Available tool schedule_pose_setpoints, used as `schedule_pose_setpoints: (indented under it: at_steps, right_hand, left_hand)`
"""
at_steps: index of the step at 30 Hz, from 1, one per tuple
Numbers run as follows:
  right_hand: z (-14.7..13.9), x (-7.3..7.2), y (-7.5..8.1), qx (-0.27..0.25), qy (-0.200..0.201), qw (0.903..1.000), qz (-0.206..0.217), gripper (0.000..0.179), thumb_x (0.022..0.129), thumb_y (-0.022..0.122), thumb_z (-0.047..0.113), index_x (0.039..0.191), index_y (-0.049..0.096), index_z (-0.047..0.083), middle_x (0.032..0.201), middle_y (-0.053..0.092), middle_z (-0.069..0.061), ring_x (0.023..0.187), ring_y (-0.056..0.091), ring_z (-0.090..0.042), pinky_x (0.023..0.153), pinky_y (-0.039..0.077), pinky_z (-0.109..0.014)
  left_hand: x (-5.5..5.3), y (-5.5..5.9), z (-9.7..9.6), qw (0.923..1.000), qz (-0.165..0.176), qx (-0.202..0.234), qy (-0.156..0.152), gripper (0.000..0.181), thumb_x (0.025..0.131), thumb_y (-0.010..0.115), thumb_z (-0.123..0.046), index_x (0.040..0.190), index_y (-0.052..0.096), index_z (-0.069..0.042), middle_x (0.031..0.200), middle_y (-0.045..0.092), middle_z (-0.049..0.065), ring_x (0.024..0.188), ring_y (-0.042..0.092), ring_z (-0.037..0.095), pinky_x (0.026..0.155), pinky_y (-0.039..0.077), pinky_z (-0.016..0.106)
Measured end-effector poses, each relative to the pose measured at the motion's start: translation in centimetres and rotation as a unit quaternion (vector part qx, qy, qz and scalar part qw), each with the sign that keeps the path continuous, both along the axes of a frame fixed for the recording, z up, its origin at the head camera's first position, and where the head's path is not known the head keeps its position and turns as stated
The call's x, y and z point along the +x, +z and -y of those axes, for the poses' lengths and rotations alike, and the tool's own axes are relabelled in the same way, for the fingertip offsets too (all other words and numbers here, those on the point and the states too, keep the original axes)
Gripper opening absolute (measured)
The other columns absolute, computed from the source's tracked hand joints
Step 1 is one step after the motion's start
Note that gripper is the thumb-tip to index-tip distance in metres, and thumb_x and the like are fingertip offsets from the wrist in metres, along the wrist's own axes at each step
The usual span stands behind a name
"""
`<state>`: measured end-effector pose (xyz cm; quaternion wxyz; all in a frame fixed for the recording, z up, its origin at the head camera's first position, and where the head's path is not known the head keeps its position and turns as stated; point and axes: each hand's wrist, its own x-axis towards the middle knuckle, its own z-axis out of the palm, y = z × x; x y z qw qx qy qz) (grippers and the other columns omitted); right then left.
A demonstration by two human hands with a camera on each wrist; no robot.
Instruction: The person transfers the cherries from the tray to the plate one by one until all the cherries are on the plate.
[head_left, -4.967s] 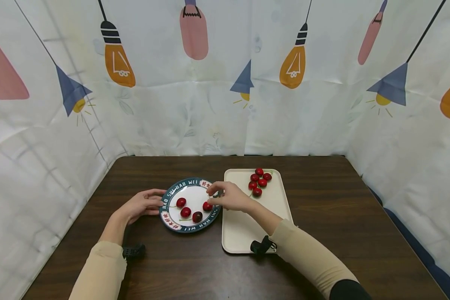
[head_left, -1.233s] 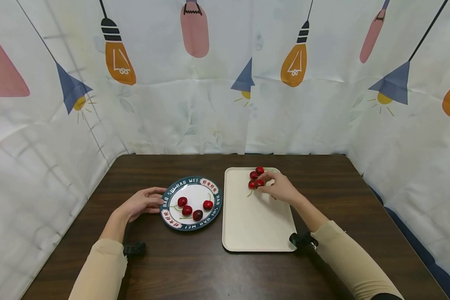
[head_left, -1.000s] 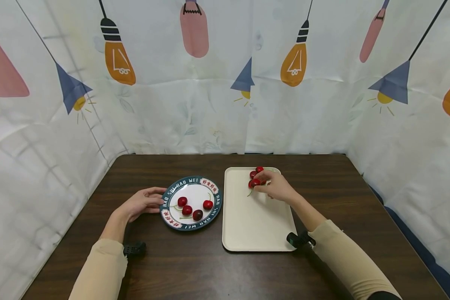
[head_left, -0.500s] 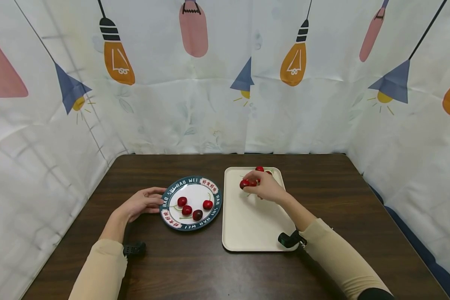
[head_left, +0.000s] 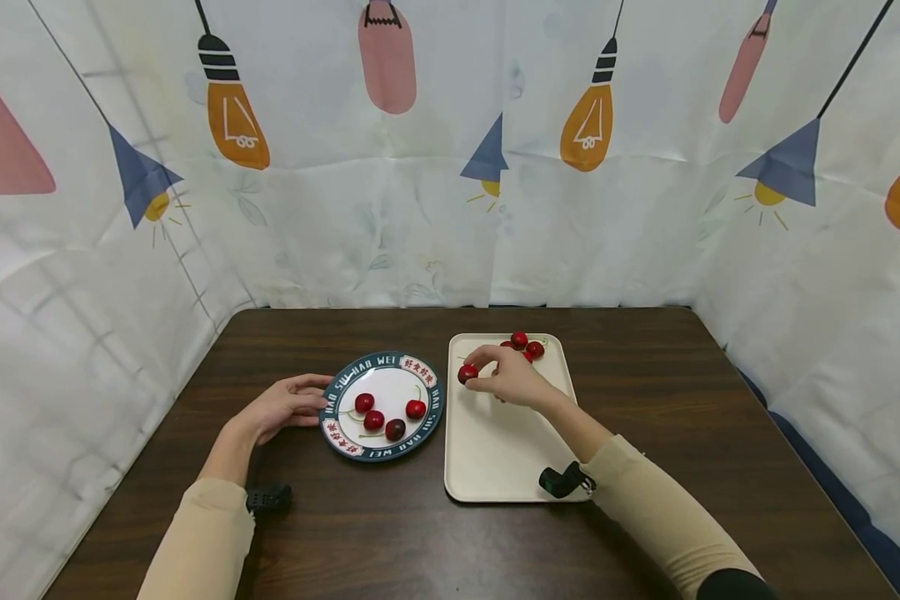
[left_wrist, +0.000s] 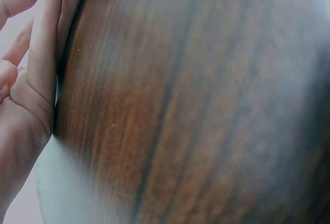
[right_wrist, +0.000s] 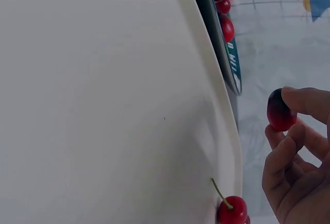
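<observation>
The right hand [head_left: 512,377] pinches a cherry [head_left: 467,374] above the tray [head_left: 491,458]; the left hand [head_left: 288,407], relaxed, touches the plate [head_left: 390,382] at its left edge.

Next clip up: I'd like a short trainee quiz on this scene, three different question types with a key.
1. Multiple choice: what does the right hand pinch? A) nothing; B) a cherry; C) a spoon.

2. True or false: the left hand is touching the tray.

3. Count: in the head view, how many cherries lie on the plate?

Key:
1. B.
2. False; its fingers touch the plate.
3. Four.
</observation>
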<state>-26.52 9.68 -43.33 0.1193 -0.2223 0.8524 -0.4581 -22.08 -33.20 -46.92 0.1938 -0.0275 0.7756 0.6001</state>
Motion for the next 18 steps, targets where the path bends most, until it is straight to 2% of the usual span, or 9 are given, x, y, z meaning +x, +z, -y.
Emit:
schedule_pose_setpoints:
  at_steps: [4, 13, 18]
  right_hand:
    - [0.9, 0.1, -0.1, 0.005, 0.012, 0.9999, 0.002, 0.030, 0.089, 0.081, 0.023, 0.117, 0.071, 0.017, 0.109, 0.067, -0.002, 0.055, 0.055, -0.020, 0.050, 0.053, -0.031]
    - [3.2, 0.7, 0.0, 0.017, 0.043, 0.9989, -0.008, 0.029, 0.090, 0.079, 0.020, 0.117, 0.071, 0.017, 0.112, 0.067, -0.001, 0.079, 0.062, -0.024, 0.057, 0.059, -0.033]
    - [4.4, 1.1, 0.1, 0.015, 0.062, 0.9980, -0.005, 0.028, 0.091, 0.079, 0.020, 0.117, 0.070, 0.016, 0.109, 0.067, 0.000, 0.083, 0.061, -0.023, 0.057, 0.058, -0.032]
  left_hand:
    - [-0.1, 0.0, 0.1, 1.0000, -0.001, 0.000, -0.002, 0.062, 0.101, 0.068, -0.020, 0.154, 0.041, -0.002, 0.134, 0.059, 0.019, 0.103, 0.066, 0.028, 0.091, 0.058, 0.036]
    - [-0.1, -0.1, 0.1, 1.0000, -0.003, -0.005, -0.002, 0.063, 0.101, 0.068, -0.021, 0.154, 0.041, -0.003, 0.133, 0.059, 0.019, 0.104, 0.067, 0.028, 0.090, 0.058, 0.036]
    - [-0.2, -0.2, 0.2, 1.0000, -0.003, -0.004, -0.004, 0.063, 0.101, 0.068, -0.021, 0.155, 0.041, -0.003, 0.134, 0.059, 0.019, 0.104, 0.067, 0.028, 0.091, 0.058, 0.036]
